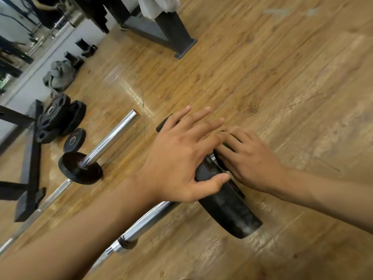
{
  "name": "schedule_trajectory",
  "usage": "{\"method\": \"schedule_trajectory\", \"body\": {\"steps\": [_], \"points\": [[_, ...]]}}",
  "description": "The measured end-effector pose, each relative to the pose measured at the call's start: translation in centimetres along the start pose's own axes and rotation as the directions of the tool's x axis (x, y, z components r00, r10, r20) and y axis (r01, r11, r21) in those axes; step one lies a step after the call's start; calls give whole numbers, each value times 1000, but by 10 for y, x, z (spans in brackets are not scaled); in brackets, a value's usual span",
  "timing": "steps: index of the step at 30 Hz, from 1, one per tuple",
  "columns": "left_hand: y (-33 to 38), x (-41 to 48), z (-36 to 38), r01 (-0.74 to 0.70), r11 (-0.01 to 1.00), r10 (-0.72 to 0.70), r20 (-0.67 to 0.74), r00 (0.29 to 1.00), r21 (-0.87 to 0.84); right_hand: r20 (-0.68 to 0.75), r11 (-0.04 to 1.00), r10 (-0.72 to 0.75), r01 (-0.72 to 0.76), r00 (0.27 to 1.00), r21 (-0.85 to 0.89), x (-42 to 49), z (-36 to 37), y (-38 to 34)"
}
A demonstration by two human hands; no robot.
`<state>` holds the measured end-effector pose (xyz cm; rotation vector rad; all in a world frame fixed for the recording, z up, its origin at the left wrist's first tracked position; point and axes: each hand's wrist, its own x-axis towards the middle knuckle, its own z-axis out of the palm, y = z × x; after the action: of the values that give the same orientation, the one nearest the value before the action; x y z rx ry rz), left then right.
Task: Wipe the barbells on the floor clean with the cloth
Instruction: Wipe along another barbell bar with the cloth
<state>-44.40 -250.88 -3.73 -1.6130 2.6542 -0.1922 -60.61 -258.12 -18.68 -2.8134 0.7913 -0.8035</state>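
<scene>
- Barbell point(149, 217) lies on the floor point(262, 67), its black plate point(228, 211) under both grips.
- Left grip point(177, 158) is open, fingers spread, thumb on the rim; best to brace the plate there while wiping.
- Right grip point(248, 158) bends over something green point(229, 146), likely the cloth; whether it clutches it I cannot tell.

Bare wooden floor point(282, 77) lies open to the right of and beyond the near barbell's black plate point(228, 211). The left hand point(177, 156) and the right hand point(248, 158) cover the plate's upper part. To the left, a narrow strip of floor separates it from a second barbell point(113, 136) with its small plate point(80, 168). Farther left, loose plates point(58, 118) and a black frame point(30, 158) crowd the floor. A steel post foot point(181, 45) stands well ahead.
</scene>
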Motion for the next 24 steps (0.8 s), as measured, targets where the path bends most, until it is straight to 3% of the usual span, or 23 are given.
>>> {"method": "schedule_trajectory", "body": {"steps": [3, 7, 13, 17, 20, 22, 24], "points": [[-5, -3, 3, 26, 999, -27, -31, 999, -25, 38, 1000, -5, 5, 999, 18, 17, 2, 9], [-10, 4, 4, 55, 998, -56, -37, 998, -28, 263, 981, 189, -193, 946, -10, 59, 4, 8], [-2, 0, 7, 39, 997, -45, -80, 996, -69, 11, 1000, 2, -2, 1000, 10, 0, 1, 9], [16, -6, 6, 4, 999, -7, -74, 997, -38, 82, 995, 79, -84, 994, 60, 26, -7, 5], [28, -4, 2, -29, 999, 28, -37, 999, -43, 297, 963, 260, -270, 919, -9, 47, -23, -5], [29, -4, -2, -78, 995, 79, 3, 997, -61, 301, 961, 254, -274, 919, 27, 39, -25, -4], [24, -9, -7, -123, 988, 126, 28, 992, -98, 204, 982, 162, -178, 965, 66, 17, -17, 1]]}}
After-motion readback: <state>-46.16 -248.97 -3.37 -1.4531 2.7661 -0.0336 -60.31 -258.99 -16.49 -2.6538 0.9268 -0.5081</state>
